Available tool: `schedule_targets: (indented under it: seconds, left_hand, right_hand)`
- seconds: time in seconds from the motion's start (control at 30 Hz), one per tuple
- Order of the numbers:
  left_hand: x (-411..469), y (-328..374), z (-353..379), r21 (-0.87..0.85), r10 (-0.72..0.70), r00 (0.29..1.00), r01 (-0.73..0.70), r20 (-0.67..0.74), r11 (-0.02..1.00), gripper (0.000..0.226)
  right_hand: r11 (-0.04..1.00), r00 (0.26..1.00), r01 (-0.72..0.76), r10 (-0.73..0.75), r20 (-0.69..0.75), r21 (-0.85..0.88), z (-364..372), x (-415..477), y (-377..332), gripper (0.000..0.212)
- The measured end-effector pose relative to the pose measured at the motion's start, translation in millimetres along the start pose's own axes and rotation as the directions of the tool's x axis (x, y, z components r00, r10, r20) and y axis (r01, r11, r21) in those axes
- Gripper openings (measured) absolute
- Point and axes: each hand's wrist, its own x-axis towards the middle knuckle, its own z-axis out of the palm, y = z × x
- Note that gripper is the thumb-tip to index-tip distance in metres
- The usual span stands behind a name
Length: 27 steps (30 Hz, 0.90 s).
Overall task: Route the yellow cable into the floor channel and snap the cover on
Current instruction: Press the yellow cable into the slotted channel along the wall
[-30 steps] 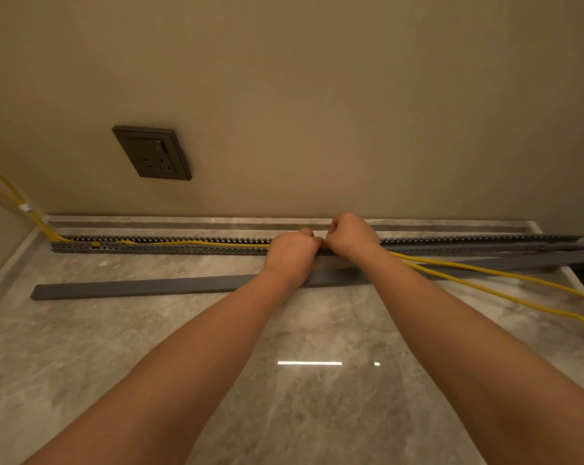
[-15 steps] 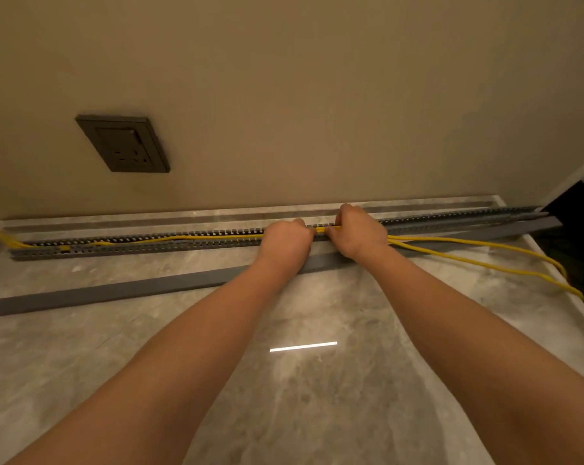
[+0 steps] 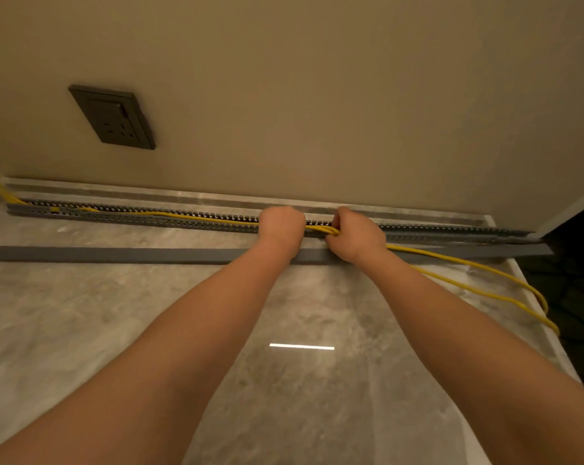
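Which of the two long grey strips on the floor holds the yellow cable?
The slotted channel against the wall holds the yellow cable; the plain flat cover nearer the person lies empty.

Both forearms are extended forward, converging. The left hand is held fisted, knuckles down. The right hand is closed around the yellow cable.

Hidden: fingers of left hand and right hand, curled under. Yellow cable: both ends cut off. Channel behind hands: unseen.
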Motion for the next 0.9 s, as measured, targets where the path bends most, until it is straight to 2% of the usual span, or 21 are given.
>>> schedule_targets:
  seconds: [0.13,0.27,0.33,0.47,0.6,0.67,0.9]
  left_hand:
    - [1.8,8.0,-4.5,0.015,-0.074,0.997,0.073,0.029,0.997,0.026]
    - [3.7,20.0,-7.1,0.022,-0.135,0.99,0.134,0.034,0.991,0.027]
    - [3.3,22.3,-5.9,0.022,-0.165,0.986,0.165,0.03,0.986,0.026]
    - [2.5,24.1,-4.9,-0.002,-0.209,0.977,0.209,0.033,0.978,0.025]
    - [3.2,27.2,-5.4,-0.008,-0.218,0.976,0.219,0.012,0.976,0.027]
    - [4.7,26.9,-6.0,-0.015,-0.221,0.975,0.221,-0.001,0.975,0.026]
    - [8.5,48.6,2.8,-0.196,-0.151,0.986,0.136,-0.066,0.971,0.028]
  right_hand:
    - [0.995,0.997,0.052,-0.057,0.049,0.088,-11.5,4.4,18.4,0.013]
    - [0.927,0.99,0.025,-0.075,0.119,0.375,-25.4,20.8,18.8,0.01]
    - [0.902,0.986,0.031,-0.098,0.133,0.432,-29.8,29.4,16.1,0.011]
    - [0.944,0.99,0.076,-0.109,0.086,0.321,-29.9,41.1,8.8,0.022]
    - [0.987,0.985,0.119,-0.132,0.114,0.111,-27.0,42.8,8.0,0.007]
    - [0.989,0.98,0.135,-0.143,0.135,0.067,-25.5,43.5,10.7,0.013]
    - [0.977,0.97,0.088,-0.128,0.205,0.193,-21.7,52.0,19.7,0.006]
